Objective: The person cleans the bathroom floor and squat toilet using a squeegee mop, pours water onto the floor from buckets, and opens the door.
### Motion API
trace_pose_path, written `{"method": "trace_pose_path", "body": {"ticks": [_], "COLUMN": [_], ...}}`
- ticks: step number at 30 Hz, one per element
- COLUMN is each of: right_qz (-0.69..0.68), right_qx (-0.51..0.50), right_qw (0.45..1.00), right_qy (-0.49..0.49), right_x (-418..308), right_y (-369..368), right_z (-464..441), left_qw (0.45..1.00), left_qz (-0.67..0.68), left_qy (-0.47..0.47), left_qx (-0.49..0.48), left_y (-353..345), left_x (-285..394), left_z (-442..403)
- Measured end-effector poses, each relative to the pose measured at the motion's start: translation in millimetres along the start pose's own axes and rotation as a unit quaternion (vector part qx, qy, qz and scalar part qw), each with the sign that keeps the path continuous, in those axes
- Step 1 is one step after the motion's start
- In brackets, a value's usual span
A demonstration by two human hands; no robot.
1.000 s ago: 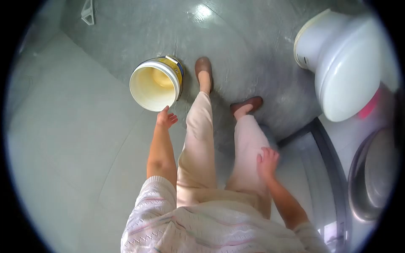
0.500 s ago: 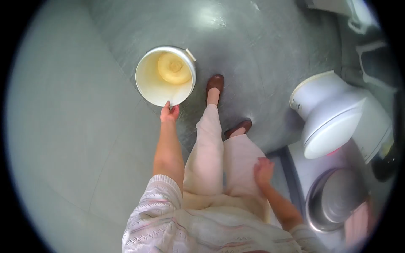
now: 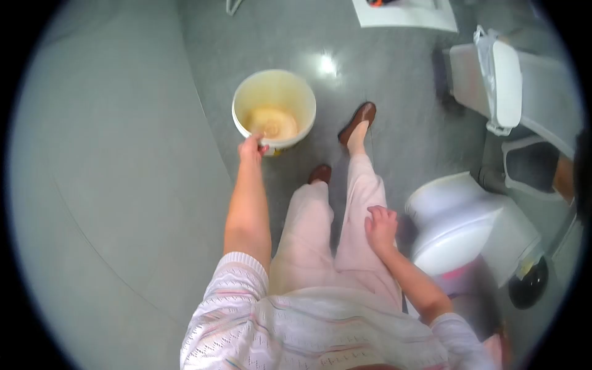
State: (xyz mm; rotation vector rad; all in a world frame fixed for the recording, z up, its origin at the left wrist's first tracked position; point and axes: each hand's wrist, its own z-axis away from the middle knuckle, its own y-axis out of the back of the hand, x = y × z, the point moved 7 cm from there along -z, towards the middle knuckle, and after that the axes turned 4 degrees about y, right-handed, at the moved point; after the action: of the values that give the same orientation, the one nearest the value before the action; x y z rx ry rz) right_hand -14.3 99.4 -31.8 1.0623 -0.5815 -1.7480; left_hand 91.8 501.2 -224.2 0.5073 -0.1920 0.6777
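A white bucket (image 3: 302, 86) with a yellowish bottom and a small ring mark in its middle is in front of me, left of my feet. My left hand (image 3: 251, 148) is closed on its near rim, arm stretched out. Whether the bucket touches the floor I cannot tell. Its mouth faces me, tilted. My right hand (image 3: 382, 227) hangs by my right thigh, holding nothing, with its fingers loosely bent and apart.
On my right stands a white toilet (image 3: 453, 240), with a black rounded object (image 3: 528, 283) beside it. Ahead right is a white bin with a lid (image 3: 507, 83). A white mat or board (image 3: 407, 15) lies ahead. A grey wall (image 3: 111, 154) runs along my left.
I have stepped forward, my right foot now leading. The toilet has slid back in view, and the bin and white board have come into sight. My left hand keeps the bucket, now tipped differently.
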Motion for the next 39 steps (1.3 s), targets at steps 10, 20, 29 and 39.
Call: {"method": "trace_pose_path", "body": {"ticks": [10, 20, 29, 39], "right_qz": [0.014, -0.015, -0.032, -0.128], "right_qx": [-0.078, -0.080, -0.003, 0.036], "right_qw": [0.996, 0.996, 0.991, 0.985], "right_qy": [0.032, -0.029, -0.132, -0.111], "right_x": [8, 11, -27, 14], "right_y": [103, 90, 216, 254], "right_z": [-144, -216, -306, -406], "left_qw": [0.892, 0.752, 0.657, 0.748], "left_qz": [-0.400, -0.500, -0.582, -0.537], "left_qy": [-0.190, -0.429, -0.479, -0.390], "left_qx": [0.090, 0.033, 0.004, 0.002], "left_y": [-97, -347, -476, -512], "left_x": [151, 306, 415, 523], "left_z": [102, 252, 299, 192]}}
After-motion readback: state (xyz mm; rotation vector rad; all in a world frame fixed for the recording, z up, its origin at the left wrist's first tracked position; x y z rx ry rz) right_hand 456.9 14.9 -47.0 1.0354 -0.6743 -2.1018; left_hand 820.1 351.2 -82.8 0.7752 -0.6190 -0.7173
